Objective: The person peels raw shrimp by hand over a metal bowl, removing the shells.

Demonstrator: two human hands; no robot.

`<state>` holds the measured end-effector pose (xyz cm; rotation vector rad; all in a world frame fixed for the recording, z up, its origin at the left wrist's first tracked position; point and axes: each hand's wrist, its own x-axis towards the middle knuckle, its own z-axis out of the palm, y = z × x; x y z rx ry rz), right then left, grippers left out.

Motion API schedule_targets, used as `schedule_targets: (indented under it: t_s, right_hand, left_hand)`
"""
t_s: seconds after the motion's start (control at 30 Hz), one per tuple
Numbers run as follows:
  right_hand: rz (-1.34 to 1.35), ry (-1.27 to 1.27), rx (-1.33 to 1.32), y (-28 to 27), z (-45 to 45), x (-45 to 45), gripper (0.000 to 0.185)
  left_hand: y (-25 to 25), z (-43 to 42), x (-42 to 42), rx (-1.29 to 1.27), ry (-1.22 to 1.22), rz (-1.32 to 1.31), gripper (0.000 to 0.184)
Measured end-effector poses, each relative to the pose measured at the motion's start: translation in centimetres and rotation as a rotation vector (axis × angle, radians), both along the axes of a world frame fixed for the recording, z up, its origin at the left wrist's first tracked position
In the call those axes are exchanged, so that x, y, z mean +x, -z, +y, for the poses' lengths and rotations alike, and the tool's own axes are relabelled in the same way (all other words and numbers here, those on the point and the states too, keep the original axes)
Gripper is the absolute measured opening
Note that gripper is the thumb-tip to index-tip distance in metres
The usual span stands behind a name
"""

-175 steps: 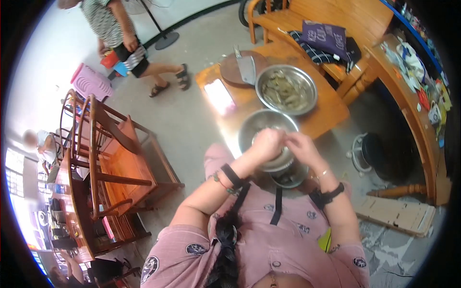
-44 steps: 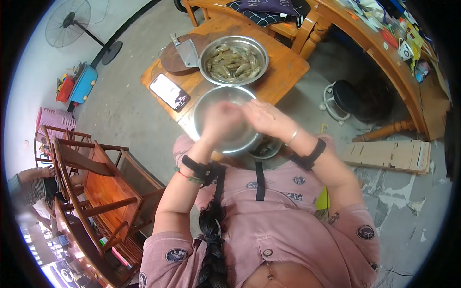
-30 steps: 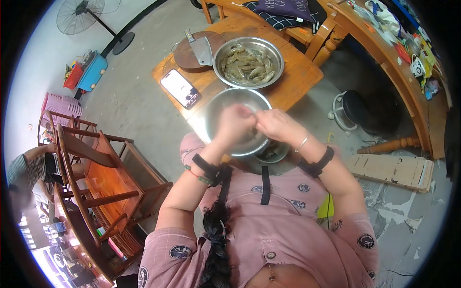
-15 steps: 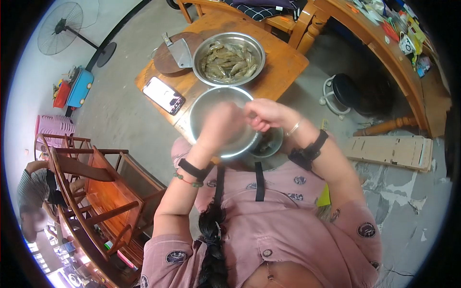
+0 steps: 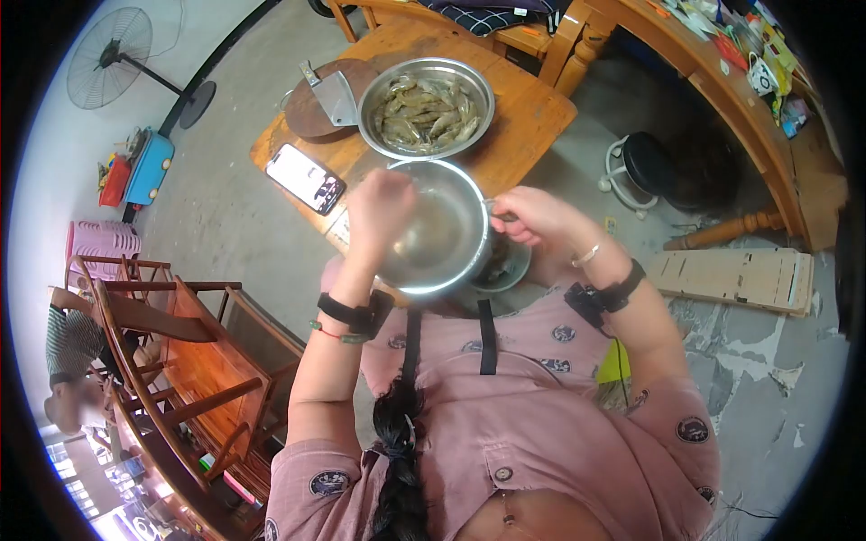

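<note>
A steel basin sits at the table's near edge, with little to be seen inside. Blurred by motion, my left hand is over its left rim, and its fingers do not show clearly. My right hand is closed at the right rim, pinching a small dark thing too hidden to name. Beyond the basin stands a steel bowl holding grey-green shrimp. Lower down, partly covered by the basin, a smaller bowl has dark bits in it.
A cleaver lies on a round chopping board, near a lit phone on the wooden table. A black stool is to the right. Another person bends beside wooden furniture at far left.
My hands have parted: the left moved left across the basin, the right moved right to its rim. More of the basin's inside shows. The other person at far left has shifted.
</note>
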<state>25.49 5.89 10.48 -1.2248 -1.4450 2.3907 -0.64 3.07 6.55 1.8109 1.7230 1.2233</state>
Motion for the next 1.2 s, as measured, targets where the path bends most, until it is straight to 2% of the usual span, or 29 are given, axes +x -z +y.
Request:
schedule_targets:
  t_s: [0.03,0.07,0.1,0.17,0.33,0.37,0.4,0.43,0.47,0.53,0.57,0.63,0.7,0.73,0.87,0.93,0.97,1.03,1.13,1.2]
  right_hand:
    - [-0.202,0.026,0.254,0.1,-0.2,0.6,0.029]
    - [-0.332,-0.033,0.885,1.9,-0.3,1.5,0.032]
    - [-0.334,-0.032,0.887,2.2,-0.7,1.7,0.032]
    - [-0.787,-0.096,0.990,2.6,-1.8,2.1,0.032]
    - [-0.960,-0.235,1.051,4.8,-2.8,2.6,0.032]
    - [-0.957,-0.237,1.050,4.7,-2.7,2.4,0.032]
    - [-0.853,-0.135,1.158,4.0,-2.5,1.9,0.030]
    - [-0.747,-0.029,1.261,3.3,-2.3,1.4,0.028]
    - [-0.750,-0.025,1.260,2.6,-2.3,0.7,0.028]
    - [-0.311,0.117,1.467,1.5,-2.3,-1.1,0.026]
    - [-0.315,0.120,1.467,1.6,-2.3,-2.1,0.026]
    - [-0.008,0.124,1.615,2.4,-2.2,-3.8,0.027]
    - [-0.036,0.060,1.554,2.9,-2.4,-4.7,0.026]
    - [-0.064,-0.003,1.493,3.1,-2.4,-4.9,0.026]
    - [-0.080,0.036,1.501,3.7,-2.6,-5.1,0.025]
    - [-0.078,0.085,1.526,3.5,-2.7,-5.0,0.023]
    - [-0.078,0.081,1.529,3.4,-2.7,-4.9,0.023]
    - [-0.059,0.145,1.541,3.2,-2.8,-4.9,0.020]
    - [-0.092,0.133,1.538,3.3,-3.4,-5.2,0.021]
    - [-0.115,0.093,1.558,3.0,-3.8,-5.3,0.022]
  left_hand:
    - [0.5,0.1,-0.3,-0.159,0.018,-0.148,0.014]
    - [1.0,0.2,-0.5,-0.191,0.047,-0.235,0.013]
    - [1.0,0.1,-0.5,-0.190,0.049,-0.236,0.013]
    - [1.0,-0.3,-0.3,-0.363,0.070,-0.394,0.017]
    - [3.0,-0.7,-0.4,-0.437,0.147,-0.487,0.030]
    - [3.4,-0.9,-0.4,-0.441,0.174,-0.477,0.034]
    - [4.4,-0.8,-0.6,-0.422,0.185,-0.457,0.040]
    - [3.9,-0.9,-0.3,-0.423,0.187,-0.455,0.040]
    - [3.4,-1.0,0.1,-0.436,0.168,-0.398,0.042]
    - [3.6,-1.0,0.6,-0.451,0.156,-0.341,0.044]
    - [4.2,-0.9,0.7,-0.442,0.196,-0.352,0.045]
    - [4.5,-0.9,1.1,-0.432,0.234,-0.363,0.046]
    - [4.4,-1.1,1.7,-0.477,0.227,-0.391,0.047]
    - [5.0,-1.1,1.7,-0.420,0.243,-0.374,0.046]
    - [5.0,-1.5,1.7,-0.400,0.244,-0.365,0.045]
    - [4.7,-1.7,1.8,-0.486,0.226,-0.531,0.035]
    - [4.5,-1.9,1.7,-0.483,0.226,-0.534,0.035]
    - [4.7,-2.3,1.4,-0.225,0.488,-0.160,0.020]
    - [5.1,-3.0,1.4,-0.360,0.458,-0.295,0.011]
    - [5.3,-3.4,1.3,-0.310,0.456,-0.300,0.011]
